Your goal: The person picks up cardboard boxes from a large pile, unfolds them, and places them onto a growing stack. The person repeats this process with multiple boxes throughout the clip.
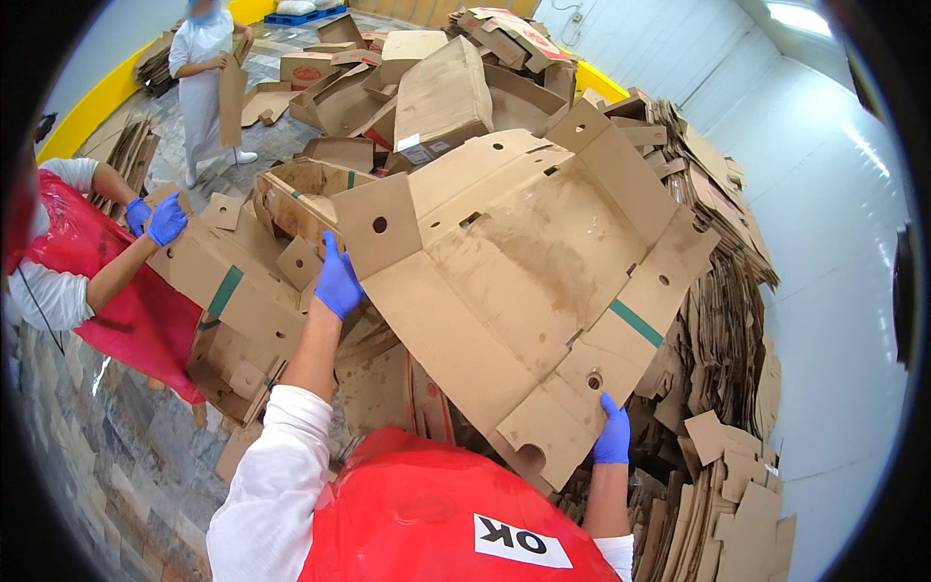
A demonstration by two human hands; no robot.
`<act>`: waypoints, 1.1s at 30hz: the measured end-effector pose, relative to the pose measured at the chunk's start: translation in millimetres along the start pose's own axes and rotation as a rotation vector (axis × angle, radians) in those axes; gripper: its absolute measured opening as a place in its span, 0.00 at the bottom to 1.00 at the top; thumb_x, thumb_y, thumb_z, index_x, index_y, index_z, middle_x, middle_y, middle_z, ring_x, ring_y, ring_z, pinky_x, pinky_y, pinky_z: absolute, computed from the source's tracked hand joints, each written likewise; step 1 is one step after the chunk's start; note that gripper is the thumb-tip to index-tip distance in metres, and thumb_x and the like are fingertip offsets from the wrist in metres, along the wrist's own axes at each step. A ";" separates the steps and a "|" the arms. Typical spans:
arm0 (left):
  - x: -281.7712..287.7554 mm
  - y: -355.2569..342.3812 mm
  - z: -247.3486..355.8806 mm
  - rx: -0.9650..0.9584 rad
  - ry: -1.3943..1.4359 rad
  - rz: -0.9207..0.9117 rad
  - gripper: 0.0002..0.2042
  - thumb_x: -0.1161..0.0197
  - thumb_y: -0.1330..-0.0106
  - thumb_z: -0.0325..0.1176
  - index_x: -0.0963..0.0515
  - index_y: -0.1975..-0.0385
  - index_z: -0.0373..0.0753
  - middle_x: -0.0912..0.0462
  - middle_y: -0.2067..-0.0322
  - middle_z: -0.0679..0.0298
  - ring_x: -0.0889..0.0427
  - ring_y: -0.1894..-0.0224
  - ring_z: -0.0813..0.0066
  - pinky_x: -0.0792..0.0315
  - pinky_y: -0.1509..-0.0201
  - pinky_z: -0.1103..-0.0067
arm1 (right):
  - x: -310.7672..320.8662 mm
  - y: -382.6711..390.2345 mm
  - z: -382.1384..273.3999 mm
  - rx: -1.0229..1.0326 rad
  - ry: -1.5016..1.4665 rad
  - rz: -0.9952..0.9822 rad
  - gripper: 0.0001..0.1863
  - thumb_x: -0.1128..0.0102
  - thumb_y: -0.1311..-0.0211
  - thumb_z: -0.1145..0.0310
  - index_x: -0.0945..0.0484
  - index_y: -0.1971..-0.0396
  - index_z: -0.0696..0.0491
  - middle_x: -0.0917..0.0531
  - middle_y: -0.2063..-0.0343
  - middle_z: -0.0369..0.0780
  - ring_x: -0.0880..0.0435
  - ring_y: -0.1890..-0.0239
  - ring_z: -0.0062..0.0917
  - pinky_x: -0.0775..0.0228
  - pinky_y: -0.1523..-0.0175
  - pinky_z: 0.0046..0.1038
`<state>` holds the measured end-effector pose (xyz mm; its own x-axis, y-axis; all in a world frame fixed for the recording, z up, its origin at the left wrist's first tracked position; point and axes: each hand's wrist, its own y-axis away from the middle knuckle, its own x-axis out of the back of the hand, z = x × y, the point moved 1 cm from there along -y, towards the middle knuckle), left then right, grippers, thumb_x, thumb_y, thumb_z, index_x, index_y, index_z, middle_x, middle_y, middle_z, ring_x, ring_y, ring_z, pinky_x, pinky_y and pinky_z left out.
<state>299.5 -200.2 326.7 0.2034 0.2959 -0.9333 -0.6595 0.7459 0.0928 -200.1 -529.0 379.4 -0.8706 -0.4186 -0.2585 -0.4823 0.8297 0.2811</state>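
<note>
A large unfolded cardboard box point(524, 281), stained inside, with punched holes and a green strip, is stretched out in front of me at a tilt. My left hand point(337, 276), in a blue glove, is closed on its left side. My right hand point(612, 432), also gloved blue, holds its lower right edge near a round hole, fingers partly behind the board. Just left of my left hand, another partly opened box point(233, 281) with a green strip is held by a co-worker's blue-gloved hands point(165, 221). More cardboard lies beneath the piece I hold, partly hidden by it.
A co-worker in a red apron point(92, 252) stands close at my left; another person in white point(204, 97) stands farther back with cardboard. A heap of boxes point(436, 92) rises ahead, tall flattened stacks point(727, 359) line the right beside a white wall point(824, 291). Tiled floor point(87, 446) shows lower left.
</note>
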 end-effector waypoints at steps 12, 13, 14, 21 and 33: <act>54.2 -85.9 -7.2 0.112 -0.294 -0.007 0.32 0.47 0.24 0.61 0.29 0.34 0.38 0.20 0.44 0.54 0.21 0.45 0.60 0.24 0.41 0.67 | 30.0 -13.2 -28.0 -0.134 0.000 -0.025 0.28 0.36 0.34 0.68 0.27 0.35 0.55 0.17 0.42 0.44 0.16 0.44 0.38 0.22 0.39 0.42; 55.4 -91.4 -11.4 0.137 -0.280 -0.026 0.32 0.46 0.24 0.60 0.29 0.35 0.37 0.20 0.45 0.54 0.20 0.46 0.60 0.24 0.43 0.67 | 34.0 -9.5 -29.4 -0.115 0.009 -0.018 0.28 0.36 0.34 0.69 0.27 0.35 0.56 0.17 0.42 0.44 0.16 0.44 0.37 0.22 0.39 0.42; 55.5 -94.9 -12.4 0.157 -0.268 -0.041 0.32 0.45 0.25 0.59 0.29 0.35 0.37 0.20 0.46 0.54 0.20 0.47 0.61 0.24 0.44 0.67 | 37.1 -10.2 -29.9 -0.096 0.014 -0.020 0.27 0.36 0.34 0.70 0.27 0.35 0.57 0.18 0.43 0.43 0.16 0.44 0.37 0.22 0.39 0.41; 41.1 -124.6 52.9 0.152 -0.294 -0.061 0.29 0.40 0.25 0.56 0.28 0.37 0.36 0.18 0.51 0.55 0.17 0.56 0.63 0.20 0.52 0.68 | 32.3 -4.5 -50.8 -0.076 0.178 0.042 0.28 0.34 0.36 0.72 0.27 0.36 0.57 0.17 0.44 0.42 0.16 0.45 0.35 0.23 0.40 0.39; -107.8 -113.9 104.0 -0.251 -1.537 -0.042 0.17 0.34 0.29 0.38 0.20 0.47 0.33 0.16 0.67 0.59 0.17 0.70 0.72 0.21 0.64 0.72 | 41.7 -13.1 -61.9 0.009 0.245 0.037 0.27 0.36 0.40 0.76 0.25 0.38 0.60 0.16 0.46 0.44 0.15 0.48 0.33 0.24 0.41 0.36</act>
<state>427.9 -255.0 452.9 0.6388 0.6995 0.3203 -0.7024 0.7002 -0.1282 -236.1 -580.3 422.1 -0.8855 -0.4643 -0.0157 -0.4501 0.8489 0.2771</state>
